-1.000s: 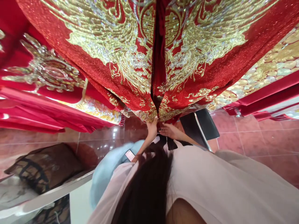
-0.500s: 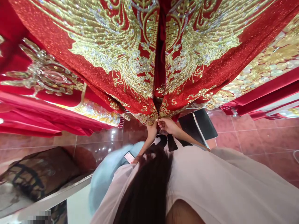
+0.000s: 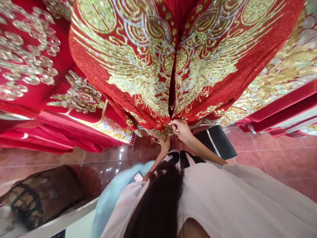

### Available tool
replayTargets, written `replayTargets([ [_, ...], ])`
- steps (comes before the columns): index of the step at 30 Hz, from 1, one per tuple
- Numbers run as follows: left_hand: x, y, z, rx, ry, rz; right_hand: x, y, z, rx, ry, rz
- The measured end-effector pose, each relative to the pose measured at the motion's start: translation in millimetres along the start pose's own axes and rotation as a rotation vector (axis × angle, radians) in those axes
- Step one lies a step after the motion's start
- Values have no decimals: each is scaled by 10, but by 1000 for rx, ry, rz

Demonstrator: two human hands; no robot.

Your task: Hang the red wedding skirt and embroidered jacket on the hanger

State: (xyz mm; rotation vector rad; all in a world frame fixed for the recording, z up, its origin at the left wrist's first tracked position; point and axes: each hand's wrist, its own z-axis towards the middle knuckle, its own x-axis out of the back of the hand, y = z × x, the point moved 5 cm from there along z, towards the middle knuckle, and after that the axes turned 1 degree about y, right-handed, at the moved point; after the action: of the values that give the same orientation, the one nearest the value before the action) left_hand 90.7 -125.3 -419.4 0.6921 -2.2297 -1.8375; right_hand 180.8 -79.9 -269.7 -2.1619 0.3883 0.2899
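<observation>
A bright red, glitter-flecked cloth garment (image 3: 145, 96) hangs in front of the person, its two front edges parted high up and drawing together toward the bottom hem. Raised gold thread covers both front panels with mirrored crested birds, their long ribbed wings sweeping out toward the side edges; silvery, iridescent beads and sequins stud the bodies and the round medallions.

The bare right hand (image 3: 182, 129) is at the lower end of the front opening, just above the hem; its fingers are curled inward, thumb and forefinger pinching the garment there. The bare left hand (image 3: 165, 142) is lower, at the hem, with its fingers mostly hidden, so whether they grip the cloth cannot be told.

Beyond the garment's left edge is a deep red cloth piece with clear, petal-shaped stones (image 3: 83, 94); beyond its right edge spreads a panel of overlapping pearly and gold scales (image 3: 269, 89). Below, glossy reddish square floor tiles (image 3: 111, 168) reflect light. A thin rectangular phone with a pale screen (image 3: 138, 177) is near the left forearm, and smooth black flat panels (image 3: 224, 145) lie beyond the right forearm.
</observation>
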Motion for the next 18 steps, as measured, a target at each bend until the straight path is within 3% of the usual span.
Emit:
replayTargets([
  [2,-15,-17,39,-43,-14,37,-96,-246,-76,40,-85,51],
  [5,-47,-38,121,-88,-31,89,-243,-459,-134,-124,-224,109],
  [8,-72,-25,203,-110,-43,134,-348,-722,-215,-287,-178,33],
  [10,-82,1,235,-113,-44,160,-476,-1091,-361,-198,-185,-50],
  [14,-120,65,209,-111,-51,197,-822,-1881,-840,143,-394,-116],
  [18,-140,208,125,-115,-115,221,-846,-2031,-944,273,-467,-185],
])
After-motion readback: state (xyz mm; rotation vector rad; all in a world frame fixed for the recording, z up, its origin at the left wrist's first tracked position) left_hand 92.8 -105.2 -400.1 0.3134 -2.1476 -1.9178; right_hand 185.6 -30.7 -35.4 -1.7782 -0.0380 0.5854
